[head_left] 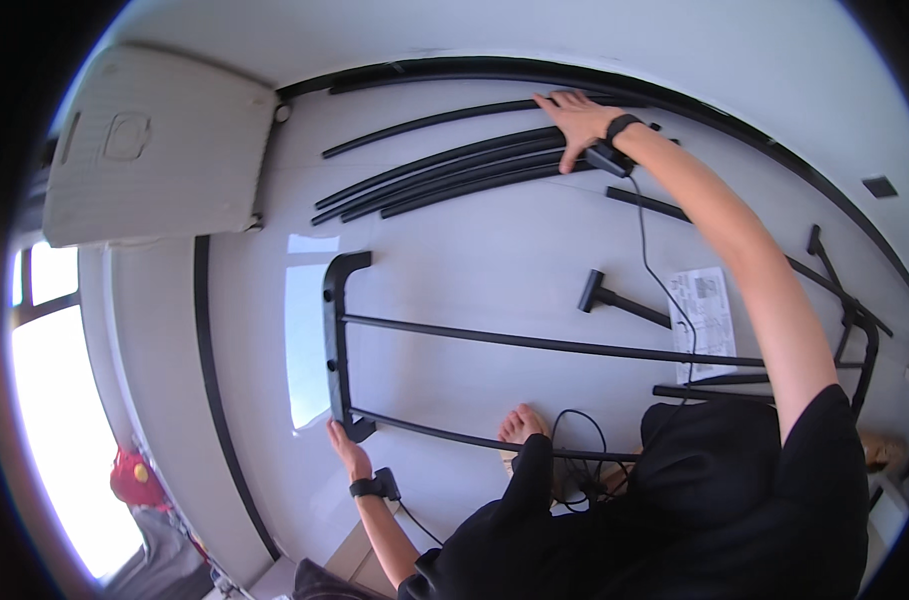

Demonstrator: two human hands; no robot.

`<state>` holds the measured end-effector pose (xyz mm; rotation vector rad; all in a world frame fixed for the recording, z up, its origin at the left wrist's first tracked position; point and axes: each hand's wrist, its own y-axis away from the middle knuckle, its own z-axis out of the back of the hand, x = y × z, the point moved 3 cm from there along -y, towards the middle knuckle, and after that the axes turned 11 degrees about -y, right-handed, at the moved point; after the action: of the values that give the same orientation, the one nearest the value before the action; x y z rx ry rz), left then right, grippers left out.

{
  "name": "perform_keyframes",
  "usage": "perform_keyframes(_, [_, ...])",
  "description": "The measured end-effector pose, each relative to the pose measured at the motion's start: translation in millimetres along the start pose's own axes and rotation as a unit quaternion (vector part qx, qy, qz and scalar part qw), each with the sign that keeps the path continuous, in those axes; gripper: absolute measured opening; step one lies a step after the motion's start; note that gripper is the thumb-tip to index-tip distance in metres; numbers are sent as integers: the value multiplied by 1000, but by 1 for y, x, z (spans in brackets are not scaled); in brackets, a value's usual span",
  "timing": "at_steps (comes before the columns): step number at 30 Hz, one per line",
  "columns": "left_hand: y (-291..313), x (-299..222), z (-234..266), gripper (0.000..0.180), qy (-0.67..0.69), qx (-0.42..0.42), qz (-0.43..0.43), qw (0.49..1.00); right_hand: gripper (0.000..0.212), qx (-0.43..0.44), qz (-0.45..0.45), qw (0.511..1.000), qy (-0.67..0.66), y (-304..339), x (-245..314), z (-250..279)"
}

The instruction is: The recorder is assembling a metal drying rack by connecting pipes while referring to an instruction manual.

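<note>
My right hand (583, 128) reaches far forward with its fingers spread, over several long black metal tubes (444, 172) that lie side by side on the floor. It touches or hovers just above them; its fingers are not wrapped round any. Low on the left, my left hand (350, 452) is at the near corner of a black metal frame (336, 350), its fingers against the curved end piece and partly hidden. Two long crossbars (514, 342) run right from that end piece, passing beneath my right arm. Holes show along the end piece.
A T-shaped black tube (619, 298) and a printed sheet (704, 315) lie right of centre. A pale suitcase (164, 145) stands at the far left. My bare foot (522, 424) is beside tangled black cables (584, 470). A cable (642, 240) trails from my right wrist. More tubes lie at right.
</note>
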<state>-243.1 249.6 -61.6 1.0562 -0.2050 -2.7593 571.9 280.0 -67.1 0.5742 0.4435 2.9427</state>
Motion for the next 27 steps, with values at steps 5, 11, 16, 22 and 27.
perform_keyframes(5, [10,-25,-7,43,-32,-31,-19,999,123,-46,43,995,75,10,27,-24])
perform_keyframes(11, [7,-22,3,44,-23,-28,-33,999,73,-159,45,981,106,-12,50,-40])
perform_keyframes(16, [21,-60,-13,43,-32,-4,-35,999,30,-188,91,973,99,-19,33,-33])
perform_keyframes(22, [7,-7,19,41,38,-95,80,992,19,-159,97,981,59,-11,53,-6])
perform_keyframes(27, [37,-195,-19,28,10,-79,-164,983,16,-172,76,981,56,65,18,51])
